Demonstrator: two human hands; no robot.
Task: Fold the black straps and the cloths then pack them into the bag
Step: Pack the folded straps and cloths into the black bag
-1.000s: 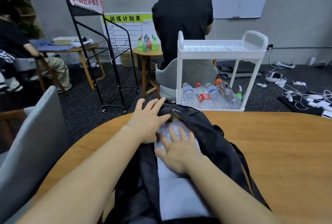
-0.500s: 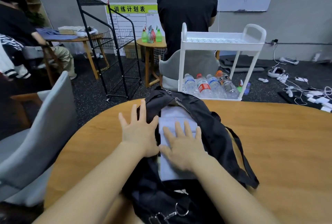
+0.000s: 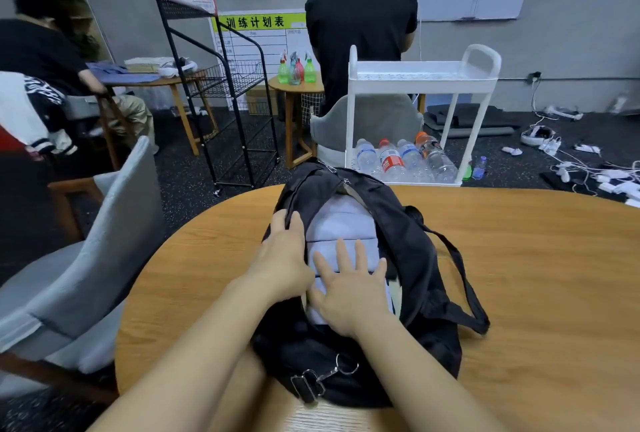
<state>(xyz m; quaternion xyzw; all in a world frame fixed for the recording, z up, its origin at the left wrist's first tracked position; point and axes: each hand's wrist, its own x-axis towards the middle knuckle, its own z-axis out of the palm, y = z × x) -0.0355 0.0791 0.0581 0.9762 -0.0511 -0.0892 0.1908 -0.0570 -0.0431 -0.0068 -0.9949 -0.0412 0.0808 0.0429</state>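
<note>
- My right hand (image 3: 349,293) lies flat, fingers spread and straight, pressing on the folded pale lavender cloths (image 3: 341,223) that sit inside the open black fabric bag (image 3: 408,258).
- My left hand (image 3: 282,255) rests on the bag's left flap beside the cloths; its fingertips sit at the flap's edge near the zip, but I cannot tell whether they curl over it.
- The cloths lie stacked in the bag's mouth — one fold line shows just beyond my right fingertips — with the black sides of the bag rising on both flanks.
- A black strap (image 3: 464,282) loops off the bag's right side onto the round wooden table (image 3: 536,275); a metal clip (image 3: 332,371) shows at the near end of the bag.
- A grey padded chair (image 3: 86,258) stands at the table's left edge.
- Beyond the table: a white plastic trolley (image 3: 422,78) with water bottles (image 3: 398,161) on its bottom shelf, a black wire rack (image 3: 221,92), and a person in a black shirt (image 3: 360,26) standing with their back to me.
- Since half a second ago the bag sits a little farther from me, my left hand has closed its fingers together nearer the flap edge, and my right hand stays flat on the cloths.
</note>
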